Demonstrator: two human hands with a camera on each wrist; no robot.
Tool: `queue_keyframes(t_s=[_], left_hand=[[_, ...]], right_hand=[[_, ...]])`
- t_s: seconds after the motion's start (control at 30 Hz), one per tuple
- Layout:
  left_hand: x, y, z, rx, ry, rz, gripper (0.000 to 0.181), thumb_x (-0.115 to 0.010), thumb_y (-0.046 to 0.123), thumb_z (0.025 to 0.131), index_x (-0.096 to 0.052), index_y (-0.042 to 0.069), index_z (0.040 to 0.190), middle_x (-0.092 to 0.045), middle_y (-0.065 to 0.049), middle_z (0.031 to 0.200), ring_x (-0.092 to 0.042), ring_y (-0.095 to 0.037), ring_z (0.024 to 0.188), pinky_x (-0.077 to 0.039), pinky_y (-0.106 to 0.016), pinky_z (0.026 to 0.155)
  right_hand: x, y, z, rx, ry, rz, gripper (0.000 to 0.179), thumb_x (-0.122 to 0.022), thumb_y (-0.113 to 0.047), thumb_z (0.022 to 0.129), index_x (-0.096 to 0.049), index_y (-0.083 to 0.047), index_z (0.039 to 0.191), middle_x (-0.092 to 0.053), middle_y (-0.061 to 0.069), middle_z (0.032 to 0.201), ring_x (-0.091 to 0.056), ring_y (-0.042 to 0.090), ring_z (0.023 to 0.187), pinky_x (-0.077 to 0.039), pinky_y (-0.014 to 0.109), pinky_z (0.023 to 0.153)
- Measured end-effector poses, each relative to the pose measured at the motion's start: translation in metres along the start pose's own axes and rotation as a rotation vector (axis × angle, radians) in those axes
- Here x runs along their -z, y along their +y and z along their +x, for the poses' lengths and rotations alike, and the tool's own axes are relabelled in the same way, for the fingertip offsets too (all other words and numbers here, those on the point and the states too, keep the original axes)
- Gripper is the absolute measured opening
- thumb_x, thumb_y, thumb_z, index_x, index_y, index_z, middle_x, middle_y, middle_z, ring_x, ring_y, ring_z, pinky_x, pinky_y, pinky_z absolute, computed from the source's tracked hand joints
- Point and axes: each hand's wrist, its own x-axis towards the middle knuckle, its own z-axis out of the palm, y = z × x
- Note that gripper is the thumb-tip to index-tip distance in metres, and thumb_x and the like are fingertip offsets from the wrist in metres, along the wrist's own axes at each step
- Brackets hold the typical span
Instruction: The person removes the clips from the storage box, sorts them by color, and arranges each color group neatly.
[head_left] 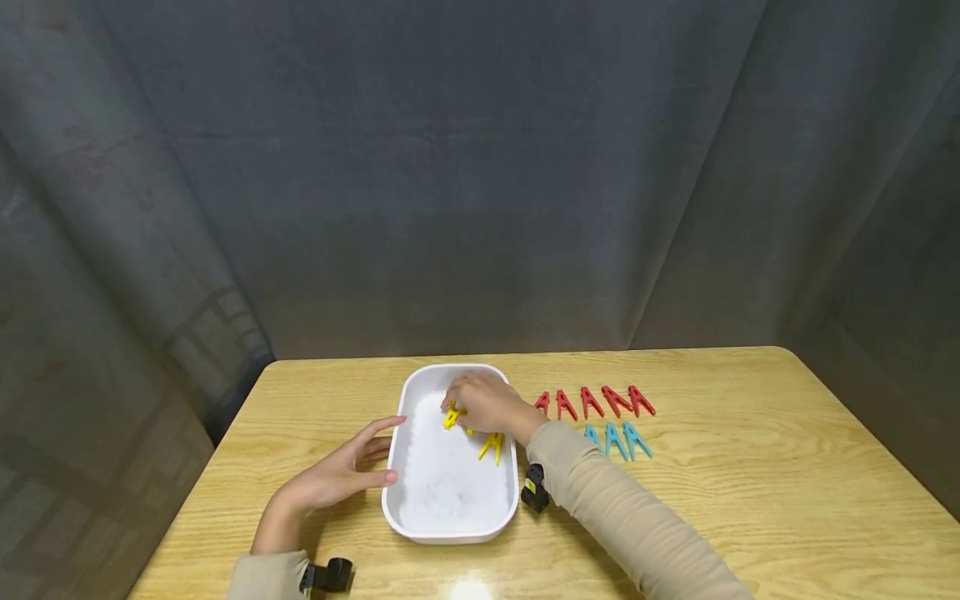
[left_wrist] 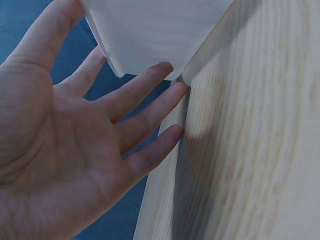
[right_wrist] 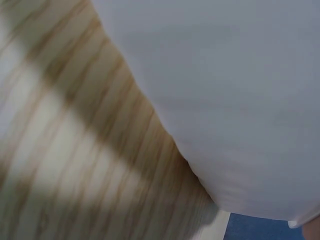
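A white tray (head_left: pixel 450 492) lies on the wooden table, its outer wall (left_wrist: pixel 150 35) showing large in the left wrist view. My left hand (head_left: pixel 337 475) is at the tray's left side, thumb and fingers spread and touching its rim. Inside the tray, my right hand (head_left: pixel 483 402) pinches a yellow clothespin (head_left: pixel 453 416) at the fingertips. A second yellow clothespin (head_left: pixel 492 447) lies near the tray's right wall, and a bit of yellow shows under the hand. In the right wrist view the tray wall (right_wrist: pixel 225 100) covers most of the picture, so the fingers are hidden.
Several red clothespins (head_left: pixel 591 402) stand in a row right of the tray. Below them are blue clothespins (head_left: pixel 617 441), partly hidden by the right sleeve (head_left: pixel 622 508). A grey curtain (head_left: pixel 465 208) hangs behind the wooden table (head_left: pixel 750 467).
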Motion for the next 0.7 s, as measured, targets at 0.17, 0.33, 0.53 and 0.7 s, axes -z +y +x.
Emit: queue_keyframes(t_s=[0.17,0.33,0.53,0.7], left_hand=[[-0.0002,-0.0007,0.0003,-0.002,0.004,0.01,0.075,-0.064,0.015,0.098,-0.018,0.009,0.157,-0.028,-0.035,0.151,-0.031,-0.051,0.138,-0.041,-0.052,0.102],[0.0009,-0.0005,0.001,-0.001,0.002,0.011,0.076,-0.065,0.015,0.098,-0.018,0.009,0.157,-0.028,-0.035,0.151,-0.03,-0.051,0.138,-0.04,-0.051,0.103],[-0.0003,0.0008,0.0004,0.001,0.006,0.018,0.076,-0.065,0.015,0.097,-0.018,0.007,0.157,-0.03,-0.035,0.15,-0.032,-0.051,0.137,-0.041,-0.045,0.101],[-0.0007,0.0002,0.0,-0.006,0.009,0.025,0.075,-0.065,0.014,0.098,-0.018,0.007,0.157,-0.032,-0.036,0.149,-0.033,-0.051,0.137,-0.039,-0.048,0.102]], right_hand=[[-0.0001,-0.0001,-0.0003,-0.003,0.01,-0.007,0.019,-0.078,-0.018,0.086,-0.078,-0.027,0.102,-0.069,-0.01,0.107,-0.058,0.013,0.109,-0.04,0.032,0.103],[0.0006,-0.0005,0.0004,-0.011,0.025,0.019,0.018,-0.079,-0.02,0.085,-0.078,-0.027,0.101,-0.069,-0.01,0.108,-0.057,0.013,0.111,-0.039,0.032,0.104],[0.0004,0.0014,0.0009,-0.021,0.068,0.107,0.017,-0.079,-0.025,0.086,-0.077,-0.027,0.103,-0.069,-0.011,0.111,-0.057,0.014,0.116,-0.037,0.035,0.107],[0.002,0.0026,-0.0007,-0.03,0.132,0.214,0.018,-0.078,-0.026,0.088,-0.076,-0.025,0.106,-0.069,-0.009,0.115,-0.056,0.015,0.118,-0.039,0.04,0.106]])
